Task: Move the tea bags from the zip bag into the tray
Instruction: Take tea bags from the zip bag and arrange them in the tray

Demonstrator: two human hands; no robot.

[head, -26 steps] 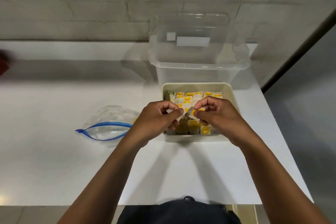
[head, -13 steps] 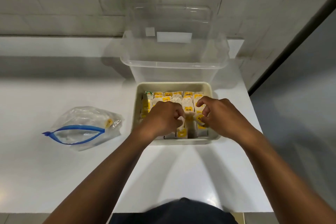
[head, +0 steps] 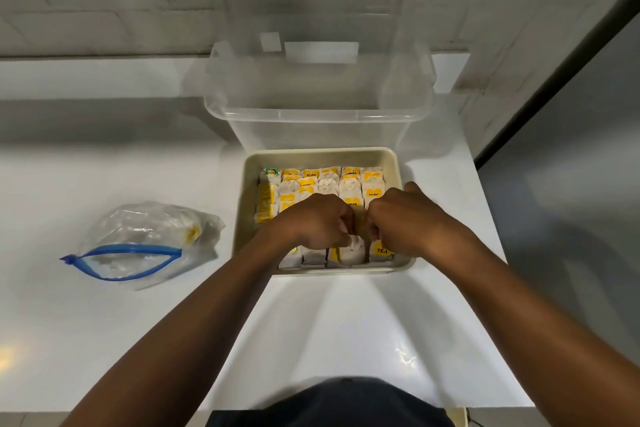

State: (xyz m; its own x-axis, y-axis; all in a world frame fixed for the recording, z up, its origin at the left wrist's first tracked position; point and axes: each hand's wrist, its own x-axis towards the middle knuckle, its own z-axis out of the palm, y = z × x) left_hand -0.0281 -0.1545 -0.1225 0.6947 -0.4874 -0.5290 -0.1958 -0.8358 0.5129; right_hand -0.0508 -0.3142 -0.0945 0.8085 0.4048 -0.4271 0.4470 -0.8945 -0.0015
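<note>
While both hands are down in the tray [head: 394, 163], the tea bags [head: 313, 185] sit in rows under and past them. The left hand [head: 313, 222] and the right hand [head: 403, 218] are side by side, almost touching, over the near part of the tray. Both are curled up tight, with the fingers tucked under. One white tea bag [head: 355, 248] pokes out just below where the two hands meet, and they seem to pinch it, but the fingertips are hidden, so I cannot tell for sure.

The hands cover the middle rows, so those tea bags cannot be seen. The words on the yellow tags are too small and blurry to read well.

The tea bags are small white packets with yellow tags. One at the far left corner has a green tag [head: 271, 172]. They stand packed close together and nearly fill the tray.

The zip bag [head: 145, 246] lies on the white bench [head: 104, 322], well to the left of the tray. It is clear with a blue zip, and its mouth gapes open. Something small and yellow shows inside it.

A clear box [head: 318, 94] stands just behind the tray.
</note>
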